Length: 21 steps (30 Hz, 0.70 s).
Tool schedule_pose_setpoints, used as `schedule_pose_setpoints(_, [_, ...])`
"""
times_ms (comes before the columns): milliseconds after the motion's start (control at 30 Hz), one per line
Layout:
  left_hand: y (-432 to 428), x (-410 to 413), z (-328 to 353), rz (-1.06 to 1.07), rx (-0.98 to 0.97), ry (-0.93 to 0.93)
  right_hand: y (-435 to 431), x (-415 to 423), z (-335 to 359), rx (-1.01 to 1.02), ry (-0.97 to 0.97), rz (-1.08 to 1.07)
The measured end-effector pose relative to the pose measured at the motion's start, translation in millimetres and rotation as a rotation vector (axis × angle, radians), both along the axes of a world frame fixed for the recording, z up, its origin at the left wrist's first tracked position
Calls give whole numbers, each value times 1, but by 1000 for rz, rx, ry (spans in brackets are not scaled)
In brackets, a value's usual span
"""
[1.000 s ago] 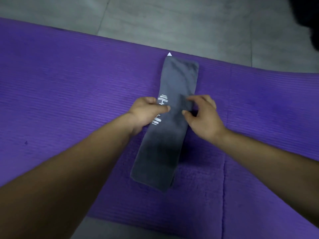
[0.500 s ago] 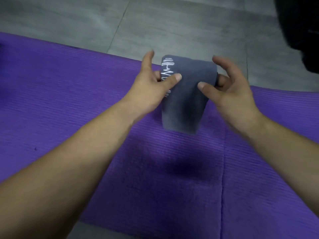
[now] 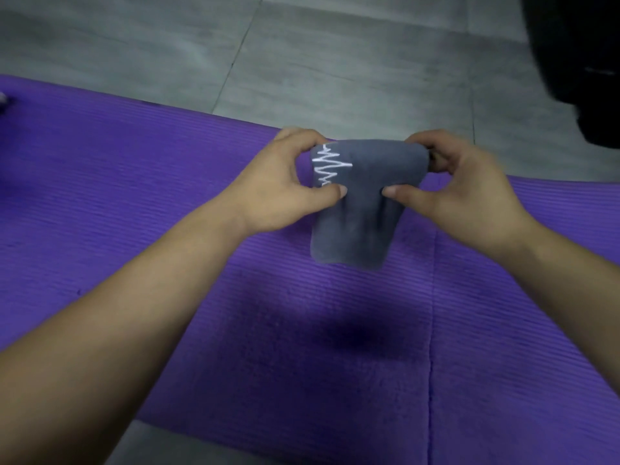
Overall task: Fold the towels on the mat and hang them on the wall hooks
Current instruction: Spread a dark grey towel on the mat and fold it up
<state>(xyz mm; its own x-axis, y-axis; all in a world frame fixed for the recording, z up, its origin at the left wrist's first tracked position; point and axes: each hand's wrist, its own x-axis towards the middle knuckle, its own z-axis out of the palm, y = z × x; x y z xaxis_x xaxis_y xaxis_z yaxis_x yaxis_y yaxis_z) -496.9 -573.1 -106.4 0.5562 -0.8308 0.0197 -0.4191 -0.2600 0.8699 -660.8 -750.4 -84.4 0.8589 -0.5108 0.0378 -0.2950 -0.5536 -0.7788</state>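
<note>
A grey towel point(image 3: 360, 209) with a white zigzag print near its top left hangs doubled over in the air above the purple mat point(image 3: 134, 182). My left hand point(image 3: 285, 182) pinches its left upper edge, thumb in front and fingers behind. My right hand point(image 3: 459, 186) pinches the right upper edge the same way. The towel's lower end dangles free, and its shadow falls on the mat below. No wall hooks are in view.
Grey floor tiles point(image 3: 302, 62) lie beyond the mat's far edge and at the near left corner. A dark object point(image 3: 580, 62) fills the top right corner. A seam point(image 3: 431, 330) runs down the mat at the right. A small pale thing point(image 3: 2, 99) shows at the left edge.
The towel lay flat as a long strip on the mat; both hands picked it up at its middle so it hangs doubled. Since half a second ago the fingers have closed on its top edge.
</note>
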Motion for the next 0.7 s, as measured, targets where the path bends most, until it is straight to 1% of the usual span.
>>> schedule_pose_setpoints(67, [2,-2,7,-57,-68,275,2,-2,6,198,-49,25])
schedule_pose_setpoints(100, [3,-3,10,-53,-70,349,4,-2,8,308,-83,31])
schedule_pose_setpoints(200, [4,-7,10,-20,18,448,11,1,4,587,-160,-23])
schedule_pose_setpoints(267, [4,-8,3,26,113,591,16,5,-7,674,-138,-89])
schedule_pose_setpoints(367, [3,-10,-28,145,270,762,23,12,-36,814,-8,-185])
schedule_pose_setpoints(433, [3,-15,-54,247,331,792,27,16,-64,890,100,-241])
schedule_pose_setpoints(467, [4,-17,-67,304,340,770,28,17,-80,913,143,-273])
schedule_pose_setpoints(533, [7,-18,-94,396,339,669,30,18,-108,921,171,-338])
schedule_pose_setpoints(600, [9,-16,-110,427,325,607,29,19,-127,878,150,-384])
schedule_pose_setpoints(633, [11,-18,-106,434,349,582,29,19,-132,851,138,-391])
schedule_pose_setpoints(700, [20,-28,-95,373,417,579,29,18,-134,833,124,-389])
